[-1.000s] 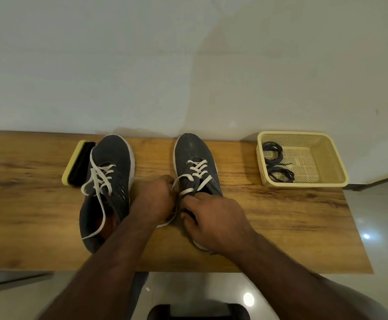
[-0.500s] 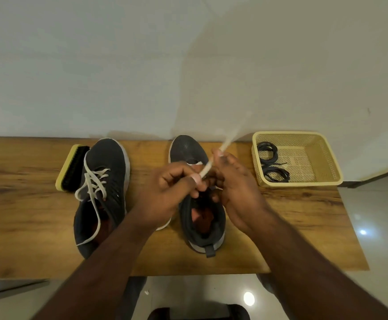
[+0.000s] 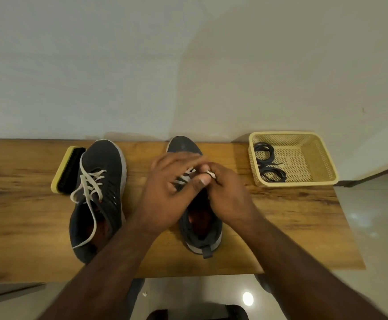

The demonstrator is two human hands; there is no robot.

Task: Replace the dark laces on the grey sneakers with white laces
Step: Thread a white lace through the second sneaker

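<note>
Two grey sneakers stand on the wooden table (image 3: 304, 215), toes toward the wall. The left sneaker (image 3: 100, 195) carries a white lace (image 3: 89, 185) whose loose end trails down its side. Over the right sneaker (image 3: 200, 229) both my hands meet. My right hand (image 3: 225, 195) pinches a white lace end (image 3: 211, 173) between thumb and fingers. My left hand (image 3: 170, 192) hovers with its fingers spread and blurred, its thumb touching the same lace end. White lace crossings (image 3: 183, 179) show between my hands; the rest of that lacing is hidden.
A cream plastic basket (image 3: 322, 158) at the table's right back holds two coiled dark laces (image 3: 269, 165). A black shoe brush with a yellow back (image 3: 66, 172) lies left of the left sneaker. The wall runs right behind the table; tiled floor lies below and to the right.
My hands rose from the sneaker's throat with the lace pulled up, then came back down; now my left fingers have spread while my right hand keeps the lace end.
</note>
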